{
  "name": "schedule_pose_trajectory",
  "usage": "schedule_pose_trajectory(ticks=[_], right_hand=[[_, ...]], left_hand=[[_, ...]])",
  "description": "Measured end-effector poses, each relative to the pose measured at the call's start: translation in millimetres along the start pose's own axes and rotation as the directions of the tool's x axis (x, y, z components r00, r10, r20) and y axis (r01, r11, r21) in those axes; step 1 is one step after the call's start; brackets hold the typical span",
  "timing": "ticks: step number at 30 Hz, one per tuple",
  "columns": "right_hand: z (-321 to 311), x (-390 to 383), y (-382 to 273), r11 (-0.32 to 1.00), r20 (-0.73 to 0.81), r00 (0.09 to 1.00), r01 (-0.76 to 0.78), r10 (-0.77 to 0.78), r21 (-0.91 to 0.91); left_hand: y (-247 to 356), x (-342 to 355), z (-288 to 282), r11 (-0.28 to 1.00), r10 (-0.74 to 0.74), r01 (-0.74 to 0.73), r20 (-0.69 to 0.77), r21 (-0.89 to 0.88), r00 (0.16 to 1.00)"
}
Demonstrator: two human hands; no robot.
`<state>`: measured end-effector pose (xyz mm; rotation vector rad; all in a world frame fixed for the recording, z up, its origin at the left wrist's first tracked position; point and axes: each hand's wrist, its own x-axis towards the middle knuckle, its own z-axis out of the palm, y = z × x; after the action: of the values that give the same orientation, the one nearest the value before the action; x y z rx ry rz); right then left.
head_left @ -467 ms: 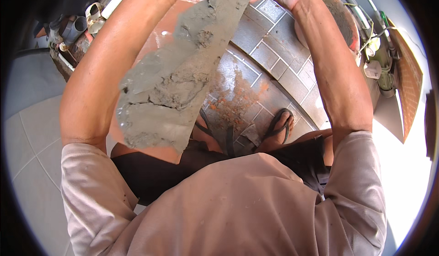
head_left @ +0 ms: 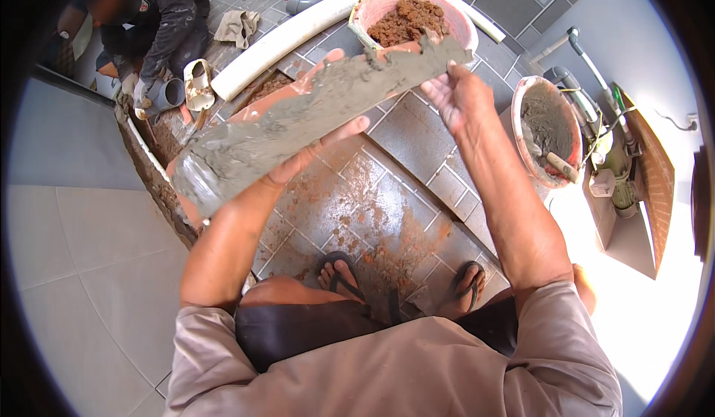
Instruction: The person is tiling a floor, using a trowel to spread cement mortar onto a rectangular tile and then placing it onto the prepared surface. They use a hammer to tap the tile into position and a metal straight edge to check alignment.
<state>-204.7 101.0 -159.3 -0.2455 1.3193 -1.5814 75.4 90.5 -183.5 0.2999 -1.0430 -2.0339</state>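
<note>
a long, flat reddish-orange slab coated in wet grey mortar (head_left: 298, 108) was above the grey tiled floor (head_left: 402, 208). the bare right hand (head_left: 463, 102) pinched it near its right end; beneath, the bare left hand (head_left: 309, 156) stretched one digit, other fingers too hidden to tell.

The mortar coat (head_left: 316, 104) on the terracotta-coloured panel (head_left: 274, 106) appears wet: smooth and glossy at its left end, rough along its upper edge. The floor tiles (head_left: 413, 140) show a sheen beneath gritty residue (head_left: 383, 259). The white pipe (head_left: 305, 38) appears smooth plastic; the shirt (head_left: 402, 372) is matt cloth.
</note>
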Motion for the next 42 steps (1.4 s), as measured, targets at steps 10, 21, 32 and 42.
schedule_pose_trajectory(ticks=[10, 21, 32, 42], right_hand=[[-35.5, -65.3, 37.8, 0.997, -0.028, 1.000, -0.001, 0.003, 0.072], [-181.2, -172.0, 89.6, 0.909, -0.294, 0.860, -0.405, 0.417, 0.102], [-276.1, -148.4, 193.5, 0.817, -0.519, 0.667, -0.565, 0.534, 0.114], [-262.0, -105.1, 196.0, 0.880, -0.530, 0.707, -0.426, 0.468, 0.209]], left_hand=[[-49.2, -37.9, 5.2, 0.997, 0.081, -0.078, -0.234, 0.023, 0.969], [-85.4, -106.6, -37.1, 0.986, -0.134, 0.095, -0.325, -0.134, 0.936], [-211.5, -64.1, -100.7, 0.829, -0.557, 0.473, -0.363, -0.297, 0.747], [-235.5, -11.4, -114.7, 0.814, -0.561, 0.552, -0.486, -0.179, 0.670]])
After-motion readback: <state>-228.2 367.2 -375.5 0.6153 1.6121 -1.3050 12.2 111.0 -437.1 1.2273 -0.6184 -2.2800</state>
